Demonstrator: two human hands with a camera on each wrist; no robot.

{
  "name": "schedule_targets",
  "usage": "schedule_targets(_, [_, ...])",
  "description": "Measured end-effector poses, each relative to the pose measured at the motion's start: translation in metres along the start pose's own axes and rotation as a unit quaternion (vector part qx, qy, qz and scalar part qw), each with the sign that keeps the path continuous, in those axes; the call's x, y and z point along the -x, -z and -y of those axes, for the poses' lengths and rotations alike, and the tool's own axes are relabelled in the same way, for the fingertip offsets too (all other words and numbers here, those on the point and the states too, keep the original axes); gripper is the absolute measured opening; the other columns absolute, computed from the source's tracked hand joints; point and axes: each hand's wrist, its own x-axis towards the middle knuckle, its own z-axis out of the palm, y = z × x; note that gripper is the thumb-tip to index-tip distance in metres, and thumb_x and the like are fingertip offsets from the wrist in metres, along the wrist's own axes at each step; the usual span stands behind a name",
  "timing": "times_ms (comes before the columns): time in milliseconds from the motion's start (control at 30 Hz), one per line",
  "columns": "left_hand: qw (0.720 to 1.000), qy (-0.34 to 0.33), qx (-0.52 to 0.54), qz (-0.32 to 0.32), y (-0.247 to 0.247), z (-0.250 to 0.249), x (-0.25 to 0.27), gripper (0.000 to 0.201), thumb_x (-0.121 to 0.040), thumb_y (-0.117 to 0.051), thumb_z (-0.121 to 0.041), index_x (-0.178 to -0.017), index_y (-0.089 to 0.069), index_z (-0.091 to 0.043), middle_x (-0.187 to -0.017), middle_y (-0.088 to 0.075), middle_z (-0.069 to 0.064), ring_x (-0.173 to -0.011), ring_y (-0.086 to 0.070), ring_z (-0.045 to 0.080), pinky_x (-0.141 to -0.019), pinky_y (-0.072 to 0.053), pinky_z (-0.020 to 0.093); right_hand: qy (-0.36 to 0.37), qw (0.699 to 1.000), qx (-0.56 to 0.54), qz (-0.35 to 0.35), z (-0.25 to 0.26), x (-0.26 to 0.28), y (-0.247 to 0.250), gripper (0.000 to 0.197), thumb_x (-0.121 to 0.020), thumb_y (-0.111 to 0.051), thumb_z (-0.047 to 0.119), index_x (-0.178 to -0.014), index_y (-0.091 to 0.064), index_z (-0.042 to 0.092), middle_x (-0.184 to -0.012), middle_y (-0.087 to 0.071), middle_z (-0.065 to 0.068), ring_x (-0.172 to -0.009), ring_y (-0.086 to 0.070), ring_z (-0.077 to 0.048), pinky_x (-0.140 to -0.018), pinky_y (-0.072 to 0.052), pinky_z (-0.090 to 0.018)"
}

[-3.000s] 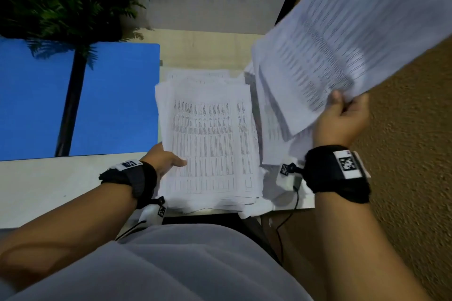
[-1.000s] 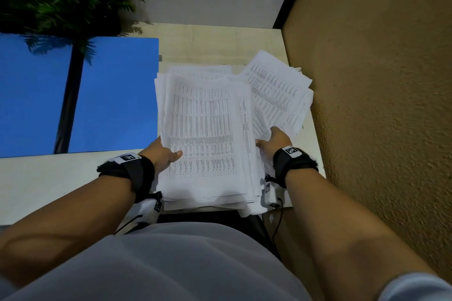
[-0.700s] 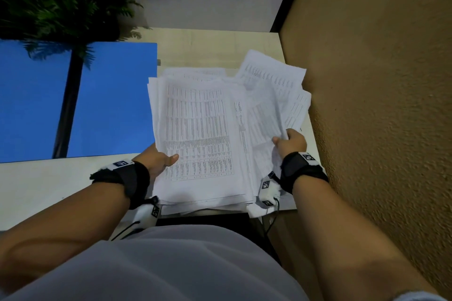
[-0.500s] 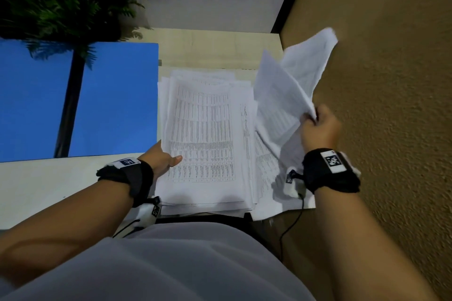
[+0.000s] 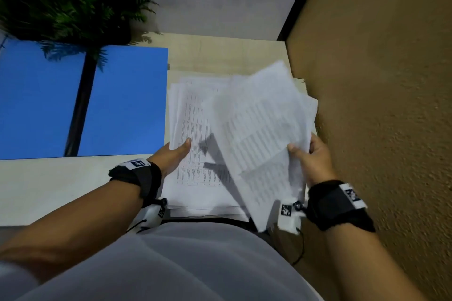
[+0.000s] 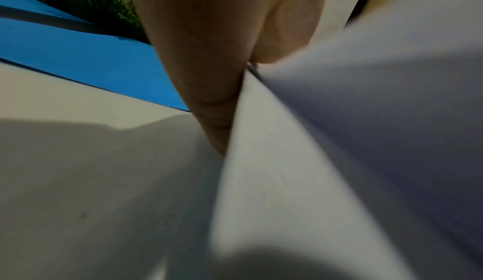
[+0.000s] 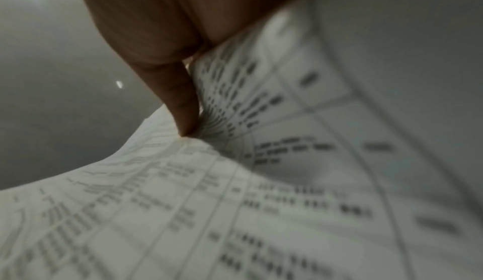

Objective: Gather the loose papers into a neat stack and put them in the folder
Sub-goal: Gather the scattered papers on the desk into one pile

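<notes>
Loose papers are the matter here, and going from the left of the head view: the blue folder point(image 5: 122, 102) lies flat at left centre, crossed by a dark plant stem point(image 5: 80, 110), with green fronds point(image 5: 68, 5) in the upper left corner. It sits on the pale table point(image 5: 49, 183), just beside the papers and not yet touched by either hand.

Next comes the left hand point(image 5: 172, 155), at centre, resting on the left edge of the main stack point(image 5: 193, 154). Its thumb lies straight on the top sheet; the left wrist view shows fingers point(image 6: 198, 57) laid close together against the paper's edge, steadying rather than pinching.

The stack itself lies in the middle of the frame, its edges ragged and fanned, so it is not yet neat.

Right of centre, the right hand point(image 5: 311, 154) holds a lifted bundle of sheets point(image 5: 261, 134), tilted above the stack's right side. The thumb point(image 7: 180, 102) presses on the printed face in the right wrist view, with fingers behind: a pinch on the bundle. Beyond it, the tan wall point(image 5: 379, 105) fills the right side.

The step in hand looks like gathering: bringing stray sheets onto the main stack. Next, the bundle probably needs laying square on top, then both hands must align the edges before anything goes to the folder. A loose pinch could let sheets slide apart.
</notes>
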Motion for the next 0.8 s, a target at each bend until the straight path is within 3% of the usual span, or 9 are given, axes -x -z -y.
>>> schedule_targets(100, [0.999, -0.004, 0.043, 0.019, -0.002, -0.001, 0.001, 0.078, -0.080, -0.067, -0.062, -0.144, -0.046, -0.023, -0.140, -0.055, -0.009, -0.131, -0.049, 0.011, -0.107, -0.036, 0.031, -0.091, 0.992, 0.083, 0.021, -0.041, 0.003, -0.004, 0.026, -0.089, -0.057, 0.000, -0.109, -0.059, 0.017, -0.109, -0.067, -0.010, -0.096, -0.065, -0.026, -0.079, -0.054, -0.033])
schedule_targets(167, [0.999, -0.010, 0.032, 0.010, -0.003, -0.001, 0.002, 0.061, -0.086, -0.068, -0.051, -0.138, -0.049, -0.028, -0.132, -0.057, -0.010, -0.123, -0.051, 0.011, -0.103, -0.037, 0.029, -0.137, 0.987, 0.084, 0.009, -0.054, 0.003, -0.003, 0.035, -0.088, -0.058, -0.001, -0.118, -0.052, 0.016, -0.111, -0.063, -0.012, -0.090, -0.063, -0.024, -0.074, -0.052, -0.030])
schedule_targets(233, [1.000, -0.007, 0.022, 0.006, -0.001, 0.002, 0.001, 0.073, -0.079, -0.073, -0.058, -0.140, -0.050, -0.025, -0.133, -0.058, -0.013, -0.124, -0.053, 0.012, -0.107, -0.038, 0.032, -0.160, 0.984, 0.081, 0.009, -0.061, -0.001, -0.002, 0.048, -0.088, -0.061, 0.000, -0.131, -0.045, 0.014, -0.116, -0.060, -0.010, -0.089, -0.061, -0.022, -0.072, -0.051, -0.028])
schedule_targets(300, [1.000, -0.003, 0.014, -0.012, -0.002, 0.004, 0.000, 0.088, -0.067, -0.079, -0.065, -0.140, -0.052, -0.026, -0.132, -0.061, -0.013, -0.124, -0.056, 0.013, -0.108, -0.041, 0.037, -0.159, 0.982, 0.099, 0.032, -0.062, -0.006, -0.003, 0.044, -0.091, -0.059, 0.005, -0.133, -0.045, 0.012, -0.121, -0.059, -0.009, -0.089, -0.060, -0.017, -0.072, -0.050, -0.024])
schedule_targets(367, [0.999, -0.001, 0.000, -0.041, -0.007, 0.005, -0.001, 0.086, -0.061, -0.084, -0.062, -0.134, -0.057, -0.026, -0.126, -0.065, -0.011, -0.117, -0.060, 0.015, -0.105, -0.045, 0.038, -0.141, 0.975, 0.165, 0.039, -0.063, -0.014, -0.006, 0.042, -0.095, -0.057, 0.016, -0.134, -0.043, 0.009, -0.124, -0.052, -0.002, -0.102, -0.057, -0.019, -0.087, -0.046, -0.025])
schedule_targets(467, [0.994, 0.022, -0.055, -0.097, -0.018, 0.006, -0.009, 0.097, -0.044, -0.092, -0.058, -0.128, -0.058, -0.022, -0.124, -0.068, -0.002, -0.112, -0.065, 0.023, -0.097, -0.054, 0.042, -0.100, 0.955, 0.276, -0.033, -0.071, -0.031, -0.010, 0.040, -0.094, -0.056, 0.029, -0.125, -0.051, 0.004, -0.121, -0.056, -0.013, -0.111, -0.058, -0.031, -0.095, -0.048, -0.035])
schedule_targets(633, [0.987, 0.045, -0.103, -0.117, -0.024, 0.007, -0.018, 0.094, -0.051, -0.096, -0.026, -0.132, -0.050, -0.014, -0.129, -0.064, 0.008, -0.117, -0.061, 0.032, -0.099, -0.052, 0.047, -0.085, 0.951, 0.249, -0.164, -0.060, -0.057, -0.004, 0.032, -0.097, -0.049, 0.023, -0.113, -0.056, -0.004, -0.118, -0.059, -0.022, -0.105, -0.060, -0.036, -0.089, -0.047, -0.036])
schedule_targets(700, [0.989, 0.041, -0.083, -0.118, -0.023, 0.008, -0.017, 0.092, -0.053, -0.095, -0.023, -0.132, -0.050, -0.013, -0.130, -0.064, 0.009, -0.118, -0.061, 0.032, -0.100, -0.051, 0.048, -0.107, 0.959, 0.229, -0.127, -0.057, -0.067, -0.006, 0.028, -0.095, -0.051, 0.026, -0.111, -0.057, 0.003, -0.122, -0.058, -0.022, -0.109, -0.059, -0.036, -0.096, -0.048, -0.041])
schedule_targets(800, [0.989, 0.025, -0.076, -0.127, -0.025, 0.005, -0.011, 0.072, -0.077, -0.082, -0.029, -0.137, -0.047, -0.011, -0.135, -0.060, 0.009, -0.121, -0.059, 0.031, -0.102, -0.050, 0.043, -0.146, 0.976, 0.161, -0.017, -0.069, -0.078, -0.016, 0.022, -0.078, -0.059, 0.031, -0.094, -0.058, 0.016, -0.116, -0.065, -0.013, -0.105, -0.063, -0.034, -0.102, -0.047, -0.047])
